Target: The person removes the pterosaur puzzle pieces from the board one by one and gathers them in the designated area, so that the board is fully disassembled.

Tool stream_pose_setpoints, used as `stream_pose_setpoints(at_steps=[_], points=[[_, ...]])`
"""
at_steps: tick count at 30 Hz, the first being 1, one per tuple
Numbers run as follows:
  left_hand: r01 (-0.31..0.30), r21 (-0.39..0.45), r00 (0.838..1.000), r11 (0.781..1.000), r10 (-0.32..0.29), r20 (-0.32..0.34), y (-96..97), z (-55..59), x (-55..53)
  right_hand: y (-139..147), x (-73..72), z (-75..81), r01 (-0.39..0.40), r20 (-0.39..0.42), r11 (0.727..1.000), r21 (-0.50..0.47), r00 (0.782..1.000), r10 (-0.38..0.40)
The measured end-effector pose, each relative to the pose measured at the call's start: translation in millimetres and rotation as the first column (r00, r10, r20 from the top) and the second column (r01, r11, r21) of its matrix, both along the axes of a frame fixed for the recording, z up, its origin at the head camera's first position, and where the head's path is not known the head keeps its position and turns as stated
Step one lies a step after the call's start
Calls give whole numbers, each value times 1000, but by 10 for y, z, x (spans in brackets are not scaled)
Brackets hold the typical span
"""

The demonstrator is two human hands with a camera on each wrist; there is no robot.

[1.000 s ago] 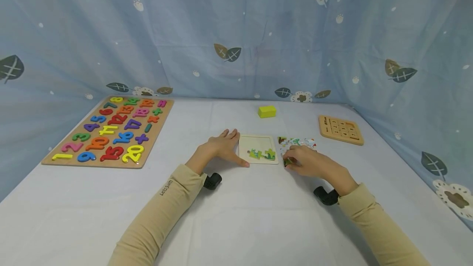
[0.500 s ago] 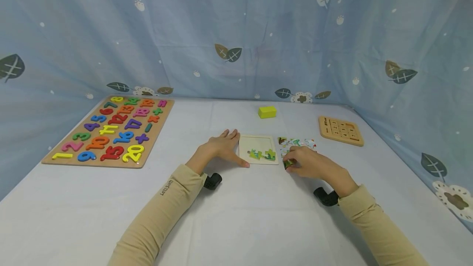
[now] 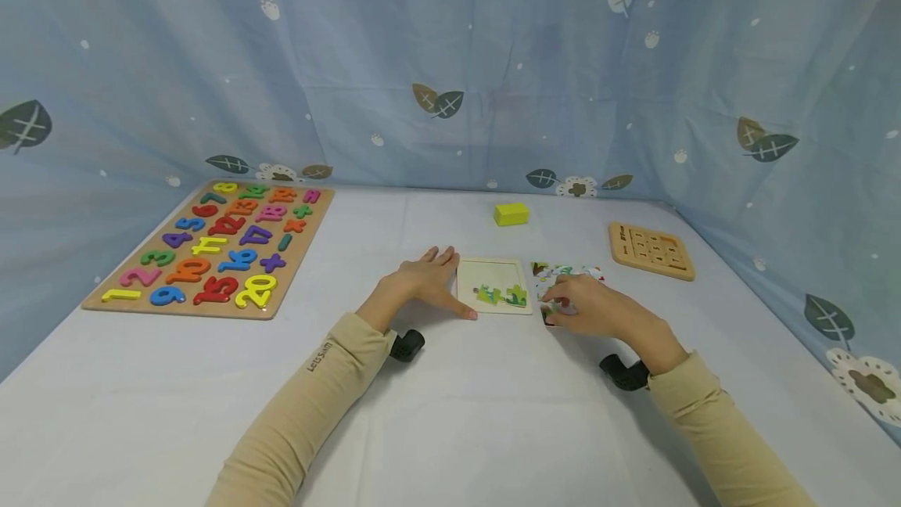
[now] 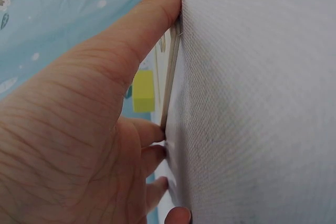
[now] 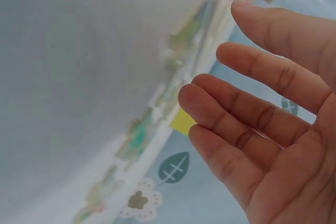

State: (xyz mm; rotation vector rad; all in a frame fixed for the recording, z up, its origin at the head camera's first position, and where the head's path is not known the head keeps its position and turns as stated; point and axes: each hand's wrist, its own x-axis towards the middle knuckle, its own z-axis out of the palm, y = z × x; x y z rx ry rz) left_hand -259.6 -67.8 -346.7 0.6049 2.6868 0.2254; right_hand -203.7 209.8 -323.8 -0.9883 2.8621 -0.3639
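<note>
A square wooden puzzle tray (image 3: 490, 272) lies mid-table, with two green jigsaw pieces (image 3: 501, 295) along its lower part. My left hand (image 3: 425, 282) rests at the tray's left side, fingers spread; in the left wrist view the thumb (image 4: 152, 17) and a finger touch its edge. Right of the tray, colourful jigsaw pieces (image 3: 563, 271) lie close together, partly hidden by my right hand (image 3: 587, 306). That hand hovers over their near left corner with fingers loosely bent. In the right wrist view its fingers (image 5: 252, 66) are apart and hold nothing; the pieces there are blurred.
A large board of coloured numbers (image 3: 204, 249) lies at the left. Behind the tray sits a yellow-green block (image 3: 511, 214). A small wooden number board (image 3: 651, 250) is at the right. A patterned blue curtain (image 3: 450, 61) closes off the back.
My right fingers have let go of a dark green jigsaw piece at the near left corner of the group and spread slightly. My left hand has stayed by the tray.
</note>
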Motion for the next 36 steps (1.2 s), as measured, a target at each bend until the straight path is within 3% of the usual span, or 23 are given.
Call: stream_pose_setpoints(at_steps=[5, 12, 18, 23, 28, 36], points=[[-5, -2, 1000, 1000, 5, 1, -8, -8, -8, -52, -28, 92, 15, -15, 999, -28, 1000, -16], [-2, 4, 1000, 1000, 2, -3, 1, -17, -14, -238, -108, 131, -25, -52, 1000, -15, 998, 24], [-10, -11, 1000, 1000, 10, 3, 12, -24, -19, -469, -197, 131, -27, -14, 999, -19, 1000, 27], [-13, -22, 1000, 1000, 13, 7, 14, -21, -21, -663, -260, 139, -6, 55, 999, 35, 998, 4], [-6, -19, 1000, 1000, 7, 5, 8, -14, -17, -808, -297, 91, 26, 78, 998, 62, 996, -31], [-7, -8, 1000, 1000, 7, -1, 8, 21, 13, -885, -341, 9, -16, 47, 995, 103, 999, 12]])
